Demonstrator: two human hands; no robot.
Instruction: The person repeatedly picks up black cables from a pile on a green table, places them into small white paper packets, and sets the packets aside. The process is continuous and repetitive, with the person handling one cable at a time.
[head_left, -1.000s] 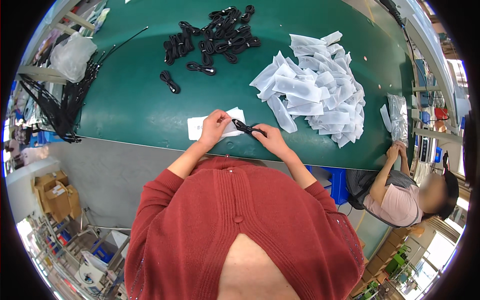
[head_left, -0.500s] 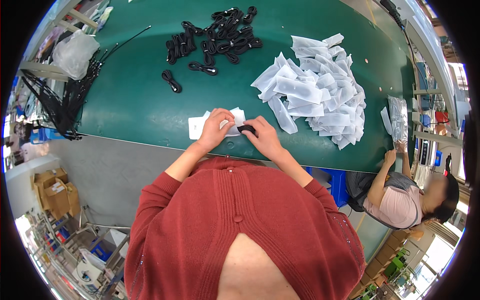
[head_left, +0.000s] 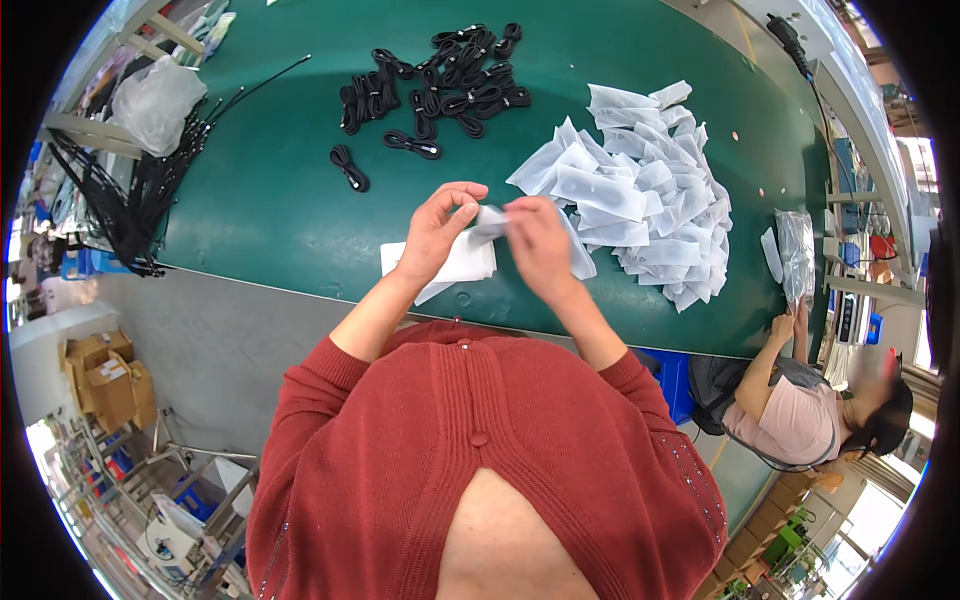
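In the head view, the thumb and fingers of the left hand (head_left: 436, 235) are closed on the left end of a small whitish bag (head_left: 489, 222), which sits between the two hands. The right hand (head_left: 541, 245) is at the bag's right end, its fingers too blurred to tell whether they pinch it. Just below the left fingers, a stack of flat white bags (head_left: 470, 264) lies on the green surface (head_left: 265, 225). To the right of the right fingers spreads a heap of frosted bags (head_left: 640, 195), its nearest one close beside that hand. Beyond the left fingers are coiled black cables (head_left: 455, 85), with a single coil (head_left: 349, 169) nearer. Well left of the fingers hang black leads (head_left: 130, 210). Far to their right, a co-worker (head_left: 785, 425) handles a clear plastic package (head_left: 795, 245).
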